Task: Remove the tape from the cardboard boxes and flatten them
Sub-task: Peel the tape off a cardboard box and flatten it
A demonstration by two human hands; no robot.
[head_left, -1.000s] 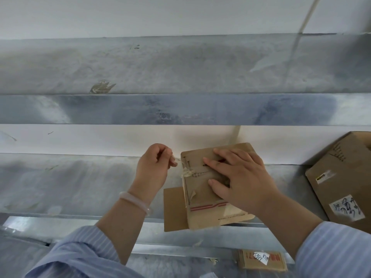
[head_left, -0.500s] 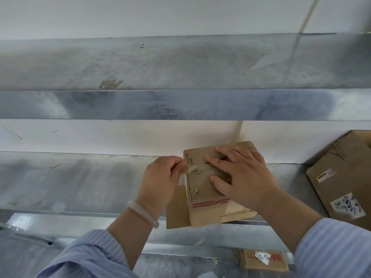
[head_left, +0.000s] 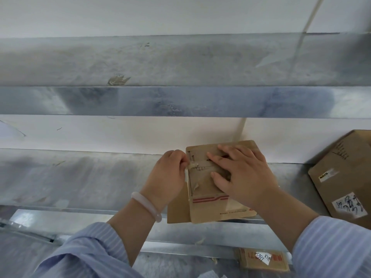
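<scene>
Pinching at the tape: the left hand (head_left: 168, 173), fingers curled, nips a frayed tape end (head_left: 194, 165) at the left edge of the small box (head_left: 210, 207).
Small box: lies on the metal shelf (head_left: 80, 177) near its front lip, with one flap jutting out to the left by the wrist.
Right hand (head_left: 245, 177): flat, fingers straight and spread, pressing down on the box top.
Step in hand: stripping tape from this box, by my reading; flattening not yet begun.
Next move: probably a steady pull leftward, away from the box, with the right palm bracing so the box neither slides nor lifts.
Larger box (head_left: 345, 177): far right, cut off by the frame edge.
Hard to tell: how much tape remains stuck, and the exact pinch behind the left knuckles. A labelled box (head_left: 263, 259) lower down is partly out of frame.
</scene>
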